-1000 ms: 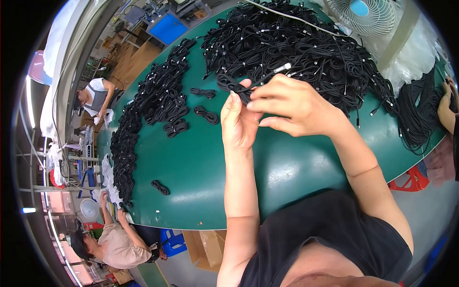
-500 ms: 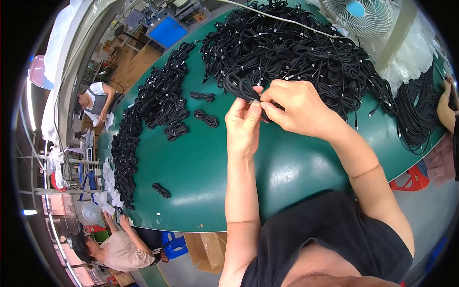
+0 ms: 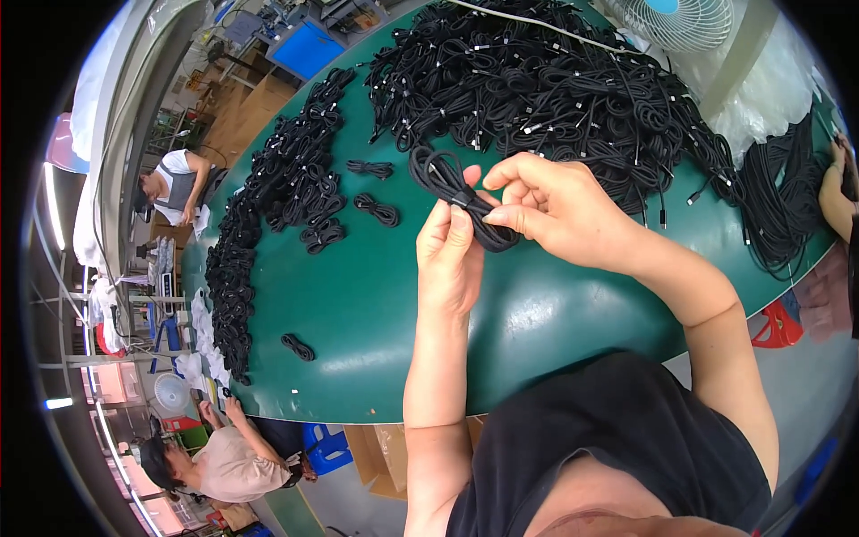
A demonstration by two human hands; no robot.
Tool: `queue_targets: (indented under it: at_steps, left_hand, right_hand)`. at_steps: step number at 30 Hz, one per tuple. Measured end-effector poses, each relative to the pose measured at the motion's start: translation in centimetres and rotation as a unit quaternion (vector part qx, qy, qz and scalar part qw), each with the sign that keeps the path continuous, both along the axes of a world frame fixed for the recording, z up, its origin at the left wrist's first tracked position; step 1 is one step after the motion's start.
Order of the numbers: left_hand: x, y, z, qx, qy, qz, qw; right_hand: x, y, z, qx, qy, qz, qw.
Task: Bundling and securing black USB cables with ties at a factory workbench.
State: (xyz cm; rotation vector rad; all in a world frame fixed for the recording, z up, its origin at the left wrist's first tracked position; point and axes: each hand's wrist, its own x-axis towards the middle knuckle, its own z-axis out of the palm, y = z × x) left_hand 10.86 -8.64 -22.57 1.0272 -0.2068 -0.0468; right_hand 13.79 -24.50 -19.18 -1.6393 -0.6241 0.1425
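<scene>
A black cable coiled into a bundle (image 3: 445,182) is in front of me, above the table, with a dark band round its middle. My left hand (image 3: 446,255) is closed on it, thumb and fingers pinching at the band from below. On the other side my right hand (image 3: 559,210) holds the bundle's edge; its thumb presses beside the band and its other fingers are curled. Two bundled cables, a farther one (image 3: 369,168) and a nearer one (image 3: 376,210), lie left of my hands. Another bundle (image 3: 297,347) lies by itself near the table's left part.
A large heap of coiled black cables (image 3: 546,80) covers the far side of the green table (image 3: 358,313). Rows of bundles (image 3: 300,170) run along the left. A fan (image 3: 676,22) stands far right, near long black cables (image 3: 783,206). Other people (image 3: 237,461) work around the table.
My right hand's fingers have loosened from their pinch at the middle of the cable bundle. The bundle has turned, showing its dark band and lower loop.
</scene>
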Motion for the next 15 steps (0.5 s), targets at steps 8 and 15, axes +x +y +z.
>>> queue_targets:
  at_steps: [8,15]
  left_hand:
    - [-1.4,-0.9,-0.7,-0.043,0.052,-0.06,0.996]
    - [-2.6,-1.2,-1.1,-0.094,0.101,-0.165,0.976]
  right_hand:
    - [-1.0,-0.3,-0.4,0.015,-0.018,-0.02,1.0]
    - [1.6,-0.4,-2.2,0.22,0.185,0.071,0.955]
